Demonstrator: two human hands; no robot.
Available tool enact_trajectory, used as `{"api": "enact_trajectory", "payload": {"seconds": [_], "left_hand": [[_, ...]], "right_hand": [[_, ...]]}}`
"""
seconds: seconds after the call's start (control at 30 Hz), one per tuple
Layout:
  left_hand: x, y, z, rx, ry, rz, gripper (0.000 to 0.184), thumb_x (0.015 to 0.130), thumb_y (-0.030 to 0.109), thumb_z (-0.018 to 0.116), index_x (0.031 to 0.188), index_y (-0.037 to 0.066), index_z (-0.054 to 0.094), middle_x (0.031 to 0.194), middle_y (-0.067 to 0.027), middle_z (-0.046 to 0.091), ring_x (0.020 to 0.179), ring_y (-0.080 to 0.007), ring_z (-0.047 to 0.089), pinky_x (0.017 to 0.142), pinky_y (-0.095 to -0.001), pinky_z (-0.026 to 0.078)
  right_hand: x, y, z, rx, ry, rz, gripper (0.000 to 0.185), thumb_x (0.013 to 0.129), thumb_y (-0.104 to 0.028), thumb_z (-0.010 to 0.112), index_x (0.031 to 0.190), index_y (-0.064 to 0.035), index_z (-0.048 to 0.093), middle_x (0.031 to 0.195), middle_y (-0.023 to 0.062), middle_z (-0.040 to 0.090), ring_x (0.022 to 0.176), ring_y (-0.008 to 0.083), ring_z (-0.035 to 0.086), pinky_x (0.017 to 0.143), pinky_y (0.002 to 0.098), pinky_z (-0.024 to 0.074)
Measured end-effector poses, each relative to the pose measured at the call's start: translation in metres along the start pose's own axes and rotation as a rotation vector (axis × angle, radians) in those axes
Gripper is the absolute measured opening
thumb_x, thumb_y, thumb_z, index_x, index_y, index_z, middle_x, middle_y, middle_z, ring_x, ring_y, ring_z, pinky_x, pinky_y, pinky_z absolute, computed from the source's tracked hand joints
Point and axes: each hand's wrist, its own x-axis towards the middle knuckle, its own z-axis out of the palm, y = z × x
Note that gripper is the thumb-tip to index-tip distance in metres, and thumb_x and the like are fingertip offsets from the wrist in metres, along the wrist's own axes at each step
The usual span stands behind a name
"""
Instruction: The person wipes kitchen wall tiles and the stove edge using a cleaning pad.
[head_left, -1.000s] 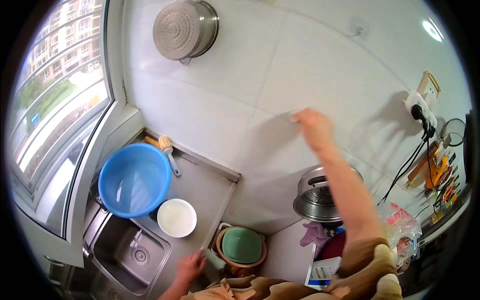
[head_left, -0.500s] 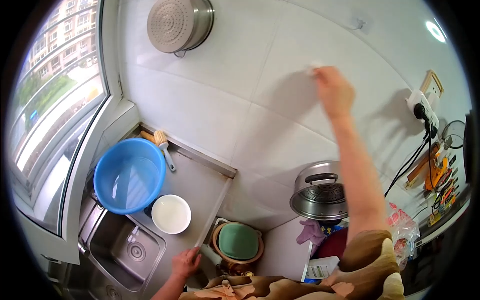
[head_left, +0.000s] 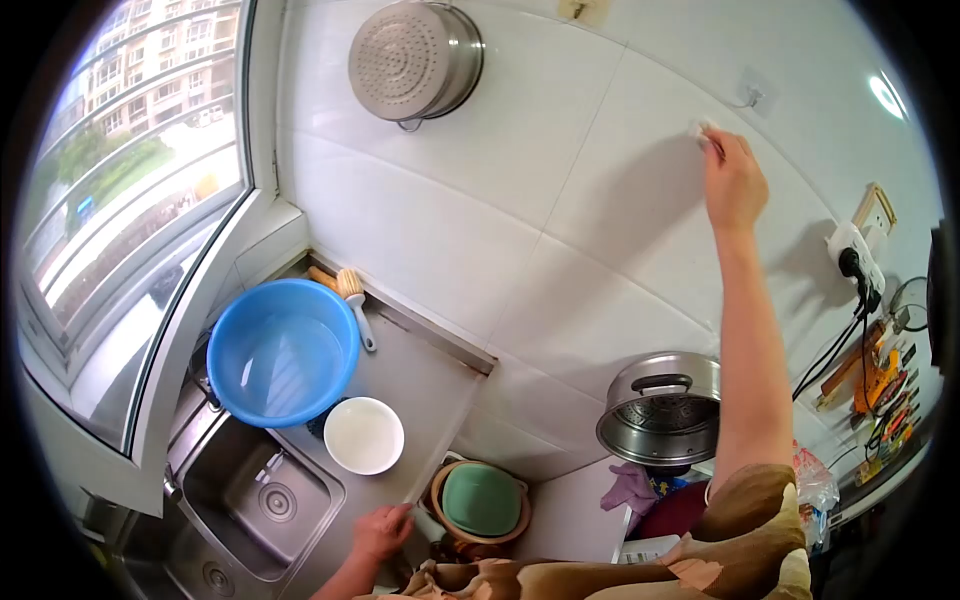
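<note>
Pinching wad (head_left: 703,132) between fingertips of my right hand (head_left: 737,185), up at wall (head_left: 450,200), near hook (head_left: 752,96); wad's long axis unclear. Left hand (head_left: 381,531) well apart, by counter (head_left: 425,385) edge, half-curled; can't tell if gripping.

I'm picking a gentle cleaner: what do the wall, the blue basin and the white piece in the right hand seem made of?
Wall: probably glazed ceramic tile, given its white sheen and thin joint lines.
Blue basin: likely plastic, smooth and slightly glossy, evenly coloured.
White piece in the right hand: perhaps matte cloth, paper or sponge; too little shows to tell.
</note>
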Motion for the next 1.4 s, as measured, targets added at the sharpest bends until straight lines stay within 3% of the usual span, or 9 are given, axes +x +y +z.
{"api": "enact_trajectory", "payload": {"seconds": [0.17, 0.4, 0.57, 0.8, 0.87, 0.97, 1.17, 1.23, 1.4], "left_hand": [[-0.003, -0.010, 0.010, -0.015, 0.029, 0.022, 0.023, 0.075, 0.025, 0.069, 0.097, 0.019, 0.066, 0.073, -0.0033, 0.062, 0.064, -0.0260, 0.062, 0.056, -0.0377, 0.051], [0.002, -0.003, 0.003, 0.098, -0.145, -0.010, 0.016, 0.074, 0.024, 0.070, 0.089, 0.019, 0.068, 0.069, -0.0031, 0.059, 0.061, -0.0252, 0.061, 0.053, -0.0367, 0.049], [0.003, 0.002, 0.005, -0.001, 0.058, 0.034, 0.014, 0.075, 0.024, 0.070, 0.088, 0.018, 0.068, 0.069, -0.0033, 0.060, 0.061, -0.0249, 0.061, 0.054, -0.0364, 0.050], [0.008, 0.005, -0.008, 0.046, -0.155, -0.027, 0.016, 0.076, 0.024, 0.070, 0.089, 0.015, 0.068, 0.070, -0.0035, 0.060, 0.061, -0.0247, 0.061, 0.054, -0.0354, 0.050], [0.006, 0.008, -0.005, 0.003, -0.056, -0.017, 0.016, 0.075, 0.024, 0.070, 0.089, 0.015, 0.068, 0.070, -0.0037, 0.060, 0.061, -0.0248, 0.061, 0.054, -0.0353, 0.050], [0.007, 0.009, -0.006, -0.074, 0.050, -0.011, 0.016, 0.075, 0.024, 0.070, 0.089, 0.015, 0.068, 0.070, -0.0043, 0.060, 0.061, -0.0253, 0.061, 0.055, -0.0358, 0.050], [0.017, 0.016, -0.016, -0.003, -0.111, 0.049, 0.015, 0.075, 0.020, 0.069, 0.089, 0.014, 0.068, 0.069, -0.0056, 0.060, 0.062, -0.0268, 0.060, 0.055, -0.0379, 0.049], [0.014, 0.021, -0.020, 0.002, -0.064, 0.056, 0.015, 0.076, 0.020, 0.068, 0.089, 0.013, 0.068, 0.069, -0.0057, 0.059, 0.062, -0.0270, 0.060, 0.055, -0.0383, 0.049], [0.010, 0.022, -0.019, -0.137, -0.003, -0.061, 0.017, 0.075, 0.020, 0.069, 0.091, 0.013, 0.068, 0.069, -0.0062, 0.059, 0.063, -0.0260, 0.061, 0.055, -0.0379, 0.048]], "right_hand": [[-0.055, -0.022, 0.020, -0.200, -0.225, -0.204, 0.009, 0.086, -0.020, 0.057, 0.089, -0.0193, 0.065, 0.082, 0.0056, 0.062, 0.066, 0.0265, 0.062, 0.054, 0.0402, 0.0482], [0.014, 0.024, -0.024, -0.036, 0.192, 0.135, 0.009, 0.085, -0.017, 0.056, 0.088, -0.0182, 0.065, 0.077, 0.0072, 0.059, 0.064, 0.0291, 0.060, 0.056, 0.0414, 0.0485], [-0.046, -0.027, 0.018, -0.100, -0.252, -0.197, 0.006, 0.085, -0.015, 0.057, 0.087, -0.0151, 0.063, 0.080, 0.0056, 0.060, 0.064, 0.0280, 0.060, 0.054, 0.0390, 0.0487], [-0.005, 0.017, -0.023, -0.002, 0.172, 0.137, 0.005, 0.084, -0.014, 0.061, 0.086, -0.0146, 0.065, 0.076, 0.0070, 0.060, 0.065, 0.0286, 0.061, 0.054, 0.0380, 0.0475], [-0.050, -0.005, 0.011, -0.144, -0.160, 0.016, 0.005, 0.082, -0.013, 0.063, 0.085, -0.0157, 0.067, 0.080, 0.0048, 0.062, 0.066, 0.0268, 0.062, 0.054, 0.0370, 0.0477], [-0.090, -0.015, -0.006, 0.196, -0.191, -0.033, 0.006, 0.082, -0.012, 0.063, 0.086, -0.0149, 0.066, 0.082, 0.0054, 0.063, 0.066, 0.0270, 0.062, 0.054, 0.0365, 0.0476], [-0.036, 0.014, -0.031, 0.030, 0.092, 0.184, 0.013, 0.077, -0.009, 0.064, 0.088, -0.0154, 0.067, 0.083, 0.0031, 0.063, 0.068, 0.0242, 0.063, 0.056, 0.0345, 0.0489], [-0.073, -0.004, -0.004, -0.176, -0.235, -0.015, 0.015, 0.077, -0.007, 0.064, 0.089, -0.0153, 0.067, 0.082, 0.0031, 0.062, 0.070, 0.0229, 0.063, 0.056, 0.0345, 0.0486], [-0.086, 0.030, -0.055, 0.102, -0.130, 0.099, 0.014, 0.079, -0.006, 0.063, 0.090, -0.0131, 0.067, 0.081, 0.0037, 0.061, 0.071, 0.0243, 0.062, 0.058, 0.0335, 0.0494]]}}
